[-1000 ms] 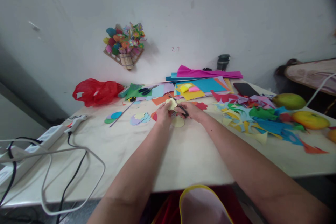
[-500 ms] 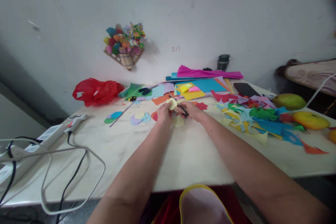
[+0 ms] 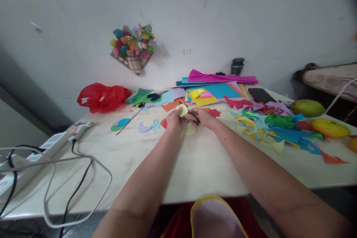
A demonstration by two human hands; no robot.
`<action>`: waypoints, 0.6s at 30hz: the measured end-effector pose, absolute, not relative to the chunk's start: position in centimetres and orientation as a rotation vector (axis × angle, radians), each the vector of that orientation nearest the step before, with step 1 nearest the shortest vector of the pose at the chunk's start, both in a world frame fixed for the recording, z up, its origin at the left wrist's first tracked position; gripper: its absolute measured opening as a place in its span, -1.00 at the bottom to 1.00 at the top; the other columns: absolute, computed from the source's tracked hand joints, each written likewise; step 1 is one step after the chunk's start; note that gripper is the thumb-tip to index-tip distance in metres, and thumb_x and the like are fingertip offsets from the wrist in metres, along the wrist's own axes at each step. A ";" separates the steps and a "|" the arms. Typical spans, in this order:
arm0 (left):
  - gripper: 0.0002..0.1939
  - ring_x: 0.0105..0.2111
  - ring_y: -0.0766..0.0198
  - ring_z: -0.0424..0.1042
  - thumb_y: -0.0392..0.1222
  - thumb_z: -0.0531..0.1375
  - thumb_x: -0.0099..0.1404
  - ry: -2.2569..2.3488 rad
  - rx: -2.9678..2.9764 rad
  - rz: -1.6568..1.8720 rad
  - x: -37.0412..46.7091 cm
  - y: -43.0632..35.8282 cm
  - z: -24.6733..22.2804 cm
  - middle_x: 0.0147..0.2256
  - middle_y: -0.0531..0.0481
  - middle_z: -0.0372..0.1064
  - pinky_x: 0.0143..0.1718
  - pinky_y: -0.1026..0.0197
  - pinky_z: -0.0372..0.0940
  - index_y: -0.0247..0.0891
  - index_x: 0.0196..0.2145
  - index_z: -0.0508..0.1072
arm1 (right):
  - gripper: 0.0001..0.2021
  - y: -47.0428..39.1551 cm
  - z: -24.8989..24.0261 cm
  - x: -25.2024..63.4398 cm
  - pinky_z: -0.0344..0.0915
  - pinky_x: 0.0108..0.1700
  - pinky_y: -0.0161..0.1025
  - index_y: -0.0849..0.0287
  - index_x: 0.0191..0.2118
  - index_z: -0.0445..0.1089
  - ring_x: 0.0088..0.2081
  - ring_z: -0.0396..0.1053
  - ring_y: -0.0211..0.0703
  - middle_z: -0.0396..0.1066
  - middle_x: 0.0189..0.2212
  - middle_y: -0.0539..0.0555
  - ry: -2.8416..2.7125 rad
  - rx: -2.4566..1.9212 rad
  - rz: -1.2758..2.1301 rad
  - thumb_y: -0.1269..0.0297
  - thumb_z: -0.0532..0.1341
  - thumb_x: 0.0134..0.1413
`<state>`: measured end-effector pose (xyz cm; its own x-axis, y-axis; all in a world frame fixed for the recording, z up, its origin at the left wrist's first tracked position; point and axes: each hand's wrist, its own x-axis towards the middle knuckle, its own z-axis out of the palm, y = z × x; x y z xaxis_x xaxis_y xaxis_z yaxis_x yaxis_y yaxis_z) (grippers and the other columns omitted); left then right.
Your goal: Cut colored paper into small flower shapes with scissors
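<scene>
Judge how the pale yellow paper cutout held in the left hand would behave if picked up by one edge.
The pale yellow cutout looks thin, so probably light and floppy. The left hand pinches it while scissors cut, suggesting it tears easily.

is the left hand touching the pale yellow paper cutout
Touching: the head view shows the left hand pinching the pale yellow paper cutout by its edge.

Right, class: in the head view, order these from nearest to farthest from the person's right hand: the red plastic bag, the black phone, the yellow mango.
From the right hand:
1. Black phone, behind it to the right.
2. Red plastic bag, far left by the wall.
3. Yellow mango, at the table's right edge.
</scene>
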<state>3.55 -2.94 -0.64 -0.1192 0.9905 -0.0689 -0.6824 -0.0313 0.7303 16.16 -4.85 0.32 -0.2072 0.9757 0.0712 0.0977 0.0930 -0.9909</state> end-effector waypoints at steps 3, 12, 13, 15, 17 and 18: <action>-0.84 -0.55 0.34 0.38 -0.38 0.32 -0.04 0.719 0.553 1.561 3.5 -2.9 -0.8 -0.58 0.02 0.34 -0.50 0.32 0.28 -0.30 -0.54 0.37 | -0.71 -4.7 0.3 16.1 0.07 -0.64 -0.39 0.20 -0.48 0.29 -0.70 0.14 -0.38 0.25 -0.72 -0.11 -1.474 -1.118 1.247 0.23 0.42 -0.24; -0.83 -0.57 0.37 0.38 -0.39 0.32 -0.04 0.737 0.514 1.575 3.4 -2.9 -0.5 -0.57 0.03 0.35 -0.51 0.34 0.29 -0.33 -0.52 0.37 | -0.76 -4.5 0.2 16.0 0.05 -0.68 -0.42 0.21 -0.52 0.28 -0.72 0.13 -0.39 0.23 -0.75 -0.11 -1.442 -1.119 1.284 0.33 0.40 -0.20; -0.85 -0.57 0.37 0.38 -0.39 0.31 -0.02 0.749 0.512 1.573 3.4 -2.9 -0.5 -0.57 0.03 0.35 -0.51 0.34 0.28 -0.33 -0.52 0.37 | -0.76 -4.5 0.2 16.0 0.05 -0.68 -0.42 0.21 -0.52 0.29 -0.72 0.13 -0.39 0.24 -0.75 -0.11 -1.437 -1.117 1.288 0.33 0.40 -0.19; -0.86 -0.57 0.37 0.38 -0.38 0.30 -0.01 0.754 0.521 1.570 3.3 -2.9 -0.5 -0.56 0.02 0.36 -0.52 0.35 0.27 -0.33 -0.51 0.37 | -0.77 -4.5 0.1 16.0 0.05 -0.68 -0.42 0.22 -0.51 0.30 -0.72 0.13 -0.39 0.25 -0.74 -0.10 -1.428 -1.118 1.293 0.32 0.40 -0.20; -0.86 -0.57 0.37 0.38 -0.38 0.30 -0.01 0.743 0.539 1.565 3.2 -2.9 -0.5 -0.56 0.02 0.37 -0.51 0.34 0.27 -0.32 -0.52 0.37 | -0.76 -4.4 0.0 16.0 0.05 -0.69 -0.43 0.22 -0.50 0.31 -0.72 0.13 -0.39 0.25 -0.74 -0.10 -1.431 -1.121 1.283 0.32 0.41 -0.22; -0.85 -0.57 0.37 0.39 -0.37 0.31 -0.01 0.737 0.547 1.563 3.2 -2.9 -0.6 -0.56 0.02 0.37 -0.51 0.34 0.27 -0.32 -0.52 0.36 | -0.76 -4.3 -0.1 16.1 0.05 -0.69 -0.43 0.21 -0.50 0.31 -0.72 0.13 -0.39 0.25 -0.74 -0.10 -1.437 -1.120 1.278 0.32 0.41 -0.22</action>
<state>3.21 -2.92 -0.56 -0.1261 0.9894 -0.0725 -0.6853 -0.0340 0.7275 16.07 -4.35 -0.08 -0.2015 0.9784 0.0471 0.0673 0.0618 -0.9958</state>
